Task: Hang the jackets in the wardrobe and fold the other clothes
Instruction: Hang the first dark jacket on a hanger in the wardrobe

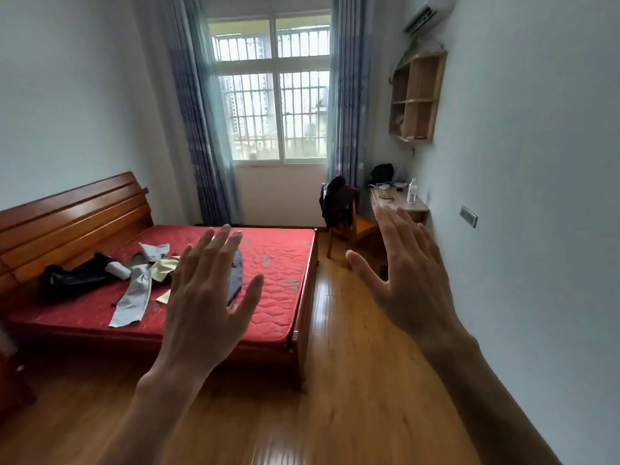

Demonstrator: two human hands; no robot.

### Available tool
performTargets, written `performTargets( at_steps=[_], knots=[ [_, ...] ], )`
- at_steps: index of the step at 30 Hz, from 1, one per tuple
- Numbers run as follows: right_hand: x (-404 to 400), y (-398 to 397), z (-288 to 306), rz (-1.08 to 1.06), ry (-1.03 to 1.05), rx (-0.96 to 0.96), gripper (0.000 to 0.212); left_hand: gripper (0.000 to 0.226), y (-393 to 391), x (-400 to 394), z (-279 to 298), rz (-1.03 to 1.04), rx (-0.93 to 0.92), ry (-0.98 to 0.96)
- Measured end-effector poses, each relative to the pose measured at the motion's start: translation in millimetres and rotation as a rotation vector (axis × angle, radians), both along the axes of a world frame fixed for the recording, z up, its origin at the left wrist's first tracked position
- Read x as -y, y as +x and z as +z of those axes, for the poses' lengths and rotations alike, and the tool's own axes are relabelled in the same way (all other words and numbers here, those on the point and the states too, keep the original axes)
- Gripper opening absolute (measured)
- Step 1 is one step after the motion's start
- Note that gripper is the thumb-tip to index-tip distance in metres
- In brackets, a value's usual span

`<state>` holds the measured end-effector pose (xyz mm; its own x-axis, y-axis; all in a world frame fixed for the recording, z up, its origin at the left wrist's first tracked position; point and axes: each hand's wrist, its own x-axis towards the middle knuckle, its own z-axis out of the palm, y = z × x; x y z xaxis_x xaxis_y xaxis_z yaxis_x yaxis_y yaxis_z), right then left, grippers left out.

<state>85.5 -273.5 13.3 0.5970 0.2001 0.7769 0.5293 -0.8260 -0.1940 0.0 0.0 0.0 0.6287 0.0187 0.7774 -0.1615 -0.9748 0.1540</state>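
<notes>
Holding both hands, left [204,297] and right [407,276], spread and empty, you've started nothing: clothes [134,280] lie unfolded on the bed [278,263] beyond your left, no wardrobe visible.

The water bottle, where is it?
In the head view, the water bottle stands upright on the wooden desk against the right wall, beyond the right hand.

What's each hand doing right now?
Left hand: open, fingers spread, holding nothing.
Right hand: open, fingers straight, holding nothing.
</notes>
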Motion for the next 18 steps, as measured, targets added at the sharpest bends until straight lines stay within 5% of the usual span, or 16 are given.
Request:
performTargets(
  at_steps=[18],
  knots=[
    [0,275,-22,-0.011,-0.128,-0.044,0.084,0.07,281,13,-30,0.048,-0.057,0.014]
  ],
)
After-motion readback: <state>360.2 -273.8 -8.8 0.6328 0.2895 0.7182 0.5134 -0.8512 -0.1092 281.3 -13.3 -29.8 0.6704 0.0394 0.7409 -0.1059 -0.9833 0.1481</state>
